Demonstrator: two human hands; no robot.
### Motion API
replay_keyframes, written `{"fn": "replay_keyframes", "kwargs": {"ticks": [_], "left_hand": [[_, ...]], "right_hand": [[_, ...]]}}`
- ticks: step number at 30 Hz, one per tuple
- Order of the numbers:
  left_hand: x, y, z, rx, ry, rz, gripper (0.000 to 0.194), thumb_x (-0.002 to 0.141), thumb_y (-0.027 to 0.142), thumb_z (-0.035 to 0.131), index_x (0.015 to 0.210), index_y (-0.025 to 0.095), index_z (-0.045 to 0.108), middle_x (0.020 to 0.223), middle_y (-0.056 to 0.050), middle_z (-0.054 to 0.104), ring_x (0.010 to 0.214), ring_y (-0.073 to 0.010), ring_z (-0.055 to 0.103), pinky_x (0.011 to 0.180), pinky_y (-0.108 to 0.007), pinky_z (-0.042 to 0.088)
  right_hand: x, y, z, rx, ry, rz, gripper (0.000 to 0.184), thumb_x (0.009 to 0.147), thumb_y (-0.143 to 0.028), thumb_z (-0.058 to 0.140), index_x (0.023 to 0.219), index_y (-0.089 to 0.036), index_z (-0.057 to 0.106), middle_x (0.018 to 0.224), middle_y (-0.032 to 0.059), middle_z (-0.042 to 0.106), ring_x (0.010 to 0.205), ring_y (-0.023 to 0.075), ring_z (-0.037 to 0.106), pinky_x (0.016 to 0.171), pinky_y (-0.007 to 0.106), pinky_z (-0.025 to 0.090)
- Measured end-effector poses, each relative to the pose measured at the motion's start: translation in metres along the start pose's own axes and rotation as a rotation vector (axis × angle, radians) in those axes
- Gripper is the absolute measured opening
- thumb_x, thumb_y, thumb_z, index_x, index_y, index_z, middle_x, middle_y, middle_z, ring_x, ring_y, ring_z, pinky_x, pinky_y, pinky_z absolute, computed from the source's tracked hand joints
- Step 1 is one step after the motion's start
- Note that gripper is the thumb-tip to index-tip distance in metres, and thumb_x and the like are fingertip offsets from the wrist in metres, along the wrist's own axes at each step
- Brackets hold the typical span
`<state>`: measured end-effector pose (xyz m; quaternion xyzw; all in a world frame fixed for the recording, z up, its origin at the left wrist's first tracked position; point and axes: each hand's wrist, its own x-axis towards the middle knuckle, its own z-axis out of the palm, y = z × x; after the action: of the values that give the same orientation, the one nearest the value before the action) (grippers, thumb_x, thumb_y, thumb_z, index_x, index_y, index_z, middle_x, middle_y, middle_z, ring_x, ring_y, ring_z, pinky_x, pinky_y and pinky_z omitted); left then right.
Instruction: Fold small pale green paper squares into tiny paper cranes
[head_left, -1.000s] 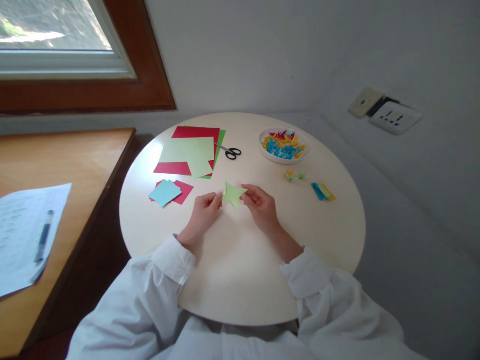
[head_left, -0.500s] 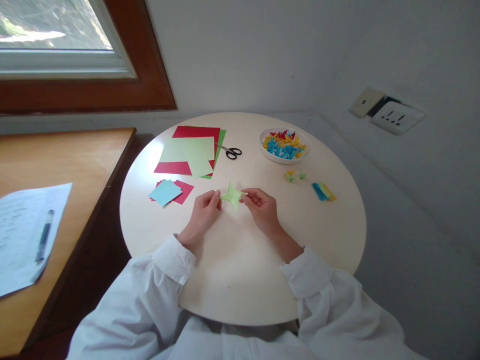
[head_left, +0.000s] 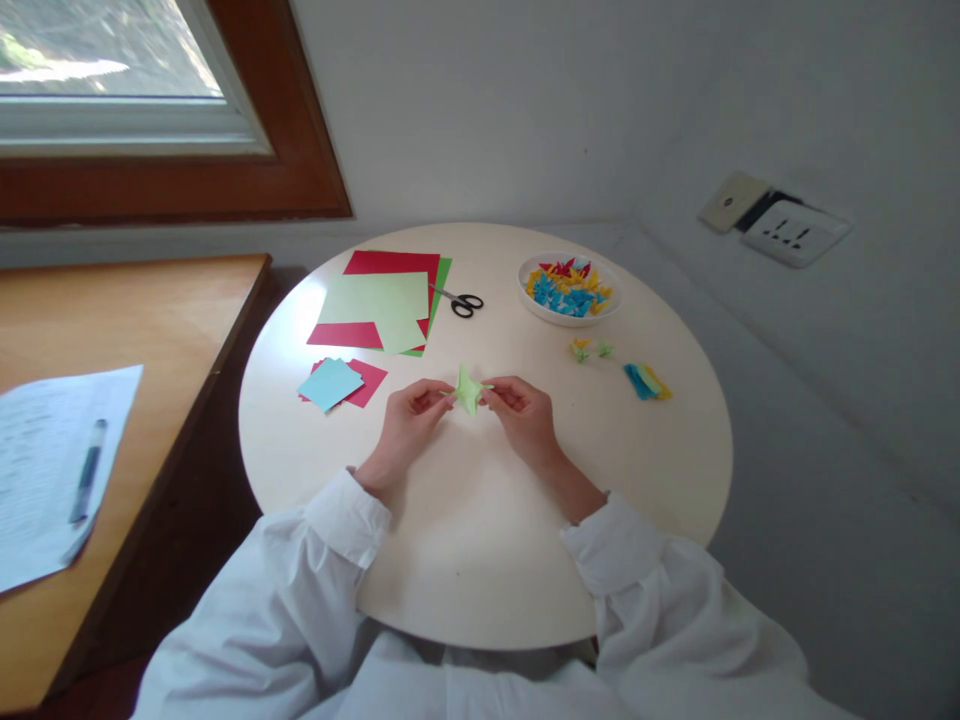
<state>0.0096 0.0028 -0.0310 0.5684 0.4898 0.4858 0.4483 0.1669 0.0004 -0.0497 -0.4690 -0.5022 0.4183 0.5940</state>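
Between my hands is a light green folded paper crane (head_left: 469,390), its points spread out, just over the middle of the round table. My left hand (head_left: 412,420) pinches its left point between thumb and fingers. On the other side my right hand (head_left: 523,415) grips the right point, fingers curled and partly hiding it. A light blue paper square (head_left: 331,384) lies on red ones to the left of my left hand. Beyond my right hand sit small green and yellow folded pieces (head_left: 591,349).
A white bowl (head_left: 574,320) of red, yellow and blue folded cranes stands at the back right. Scissors (head_left: 463,304) lie beside large paper sheets (head_left: 375,297). Blue and yellow folded papers (head_left: 648,381) rest near the right edge. A wooden desk (head_left: 187,300) with printed sheets stands left.
My left hand has shifted slightly right, closer to the crane's middle, and its thumb now points toward the paper. The crane looks narrower. My right hand has barely moved.
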Motion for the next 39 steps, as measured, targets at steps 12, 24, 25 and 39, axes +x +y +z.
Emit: {"fn": "replay_keyframes", "kwargs": {"ticks": [12, 24, 25, 39], "left_hand": [[0.002, -0.008, 0.000, -0.014, -0.051, 0.166, 0.008, 0.068, 0.025, 0.068, 0.073, 0.021, 0.073, 0.081, -0.005, 0.062, 0.075, -0.0157, 0.059, 0.067, -0.027, 0.046], [0.002, -0.011, 0.001, 0.026, -0.055, 0.073, 0.015, 0.068, 0.028, 0.068, 0.079, 0.018, 0.070, 0.079, -0.005, 0.069, 0.075, -0.0169, 0.062, 0.072, -0.028, 0.047], [0.001, -0.011, 0.001, 0.028, -0.055, 0.069, 0.016, 0.068, 0.028, 0.068, 0.080, 0.018, 0.069, 0.077, -0.004, 0.068, 0.073, -0.0165, 0.062, 0.071, -0.028, 0.047], [0.001, -0.003, 0.002, 0.006, -0.057, 0.055, 0.014, 0.068, 0.027, 0.067, 0.067, 0.017, 0.058, 0.068, 0.000, 0.061, 0.065, -0.0130, 0.056, 0.063, -0.026, 0.045]], "right_hand": [[-0.003, -0.005, -0.001, -0.344, -0.086, -0.317, 0.004, 0.074, -0.024, 0.064, 0.070, -0.022, 0.064, 0.078, 0.0026, 0.063, 0.075, 0.0159, 0.058, 0.062, 0.028, 0.047], [-0.006, -0.003, 0.002, -0.310, -0.109, -0.157, 0.010, 0.073, -0.030, 0.064, 0.069, -0.021, 0.065, 0.069, 0.0010, 0.067, 0.062, 0.0135, 0.057, 0.060, 0.027, 0.045], [-0.007, -0.003, 0.002, -0.297, -0.105, -0.135, 0.010, 0.072, -0.030, 0.064, 0.069, -0.020, 0.064, 0.068, 0.0009, 0.066, 0.061, 0.0131, 0.056, 0.059, 0.026, 0.044], [-0.006, -0.005, 0.008, 0.078, -0.140, 0.071, 0.021, 0.064, -0.032, 0.071, 0.066, -0.019, 0.055, 0.059, -0.0048, 0.056, 0.053, 0.0103, 0.058, 0.053, 0.024, 0.049]]}}
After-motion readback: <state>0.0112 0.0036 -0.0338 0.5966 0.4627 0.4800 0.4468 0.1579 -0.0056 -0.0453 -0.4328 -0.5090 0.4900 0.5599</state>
